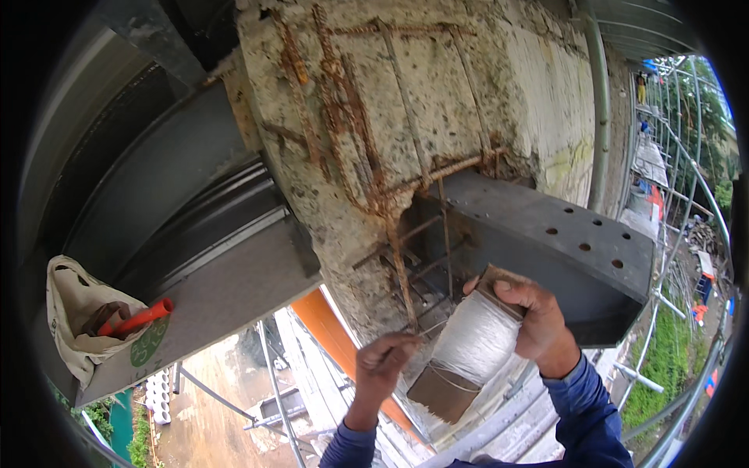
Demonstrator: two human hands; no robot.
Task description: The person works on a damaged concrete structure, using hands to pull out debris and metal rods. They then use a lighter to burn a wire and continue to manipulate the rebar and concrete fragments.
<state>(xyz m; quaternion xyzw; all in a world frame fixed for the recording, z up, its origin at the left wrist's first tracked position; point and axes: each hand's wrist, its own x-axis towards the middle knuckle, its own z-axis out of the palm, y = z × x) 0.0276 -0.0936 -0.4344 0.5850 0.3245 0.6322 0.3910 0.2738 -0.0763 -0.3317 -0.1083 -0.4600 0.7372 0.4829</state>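
Observation:
My right hand [538, 320] grips one end of a brown block wound with white string [477, 335], its fingers wrapped around the edge. A thick band of the string covers the block's middle, leaving both brown ends bare; a loose turn loops over the lower end [445, 394]. My left hand [382, 370] is closed in a pinch beside it, and a thin light strand runs from its fingertips toward the winding. Both hands are in front of broken concrete with rusty reinforcing bars [402, 269].
A dark steel beam with bolt holes [538, 214] juts out at right. On a ledge [242, 288] at left sits a cloth bag [74, 312] with a red tube [140, 316]. Scaffolding poles [679, 156] line the right side; ground shows far below.

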